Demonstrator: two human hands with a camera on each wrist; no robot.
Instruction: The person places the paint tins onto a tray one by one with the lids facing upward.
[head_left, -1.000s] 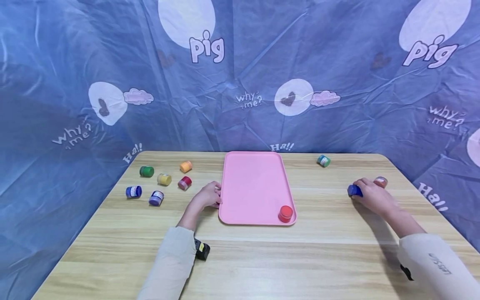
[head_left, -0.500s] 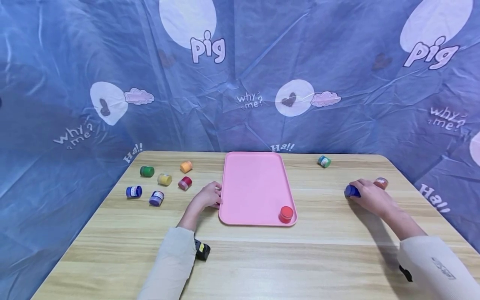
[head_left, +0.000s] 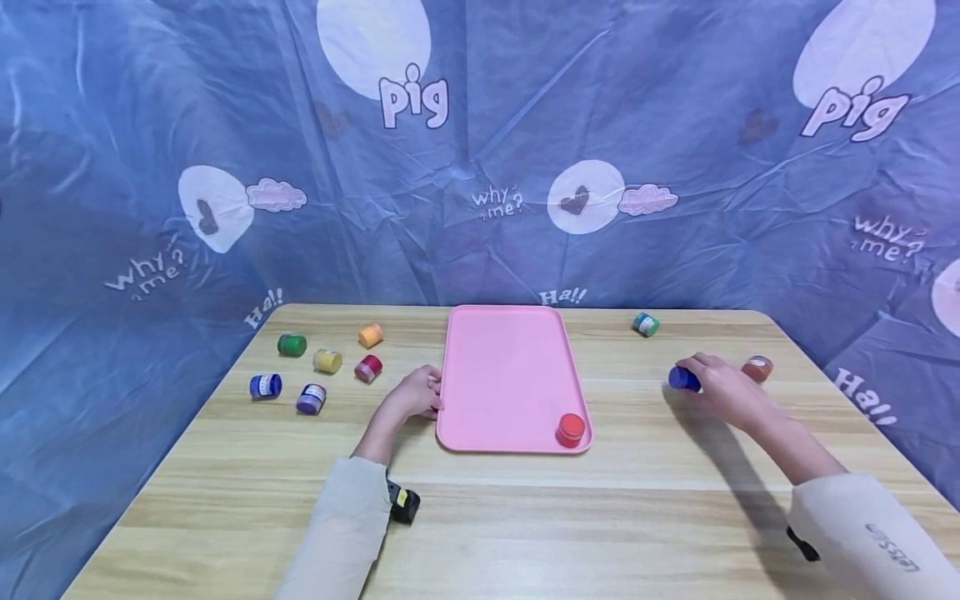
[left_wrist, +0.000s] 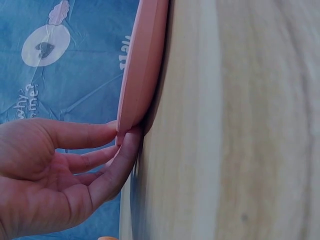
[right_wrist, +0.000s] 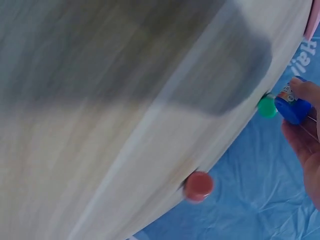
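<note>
My left hand (head_left: 415, 393) is at the left edge of a pink tray (head_left: 506, 367). In the left wrist view its thumb and a finger pinch the tray's rim (left_wrist: 142, 65). On the right, my right hand (head_left: 726, 392) holds a small blue paint jar (head_left: 683, 378) above the table, and a shadow falls below it. The right wrist view shows the thumb against the label of that blue jar (right_wrist: 293, 107). A red jar (head_left: 571, 430) stands in the tray's near right corner.
Left of the tray lie several small jars: green (head_left: 292, 345), yellow (head_left: 327, 361), orange (head_left: 371, 335), dark red (head_left: 368, 368), blue (head_left: 266, 386) and purple (head_left: 311, 398). A teal-green jar (head_left: 646, 324) lies at the back right, a brown one (head_left: 757, 368) beyond the right hand. A blue curtain (head_left: 510, 150) hangs behind the table.
My right hand has carried the blue jar a little to the left, away from the brown jar. The left hand and the tray keep their places.
</note>
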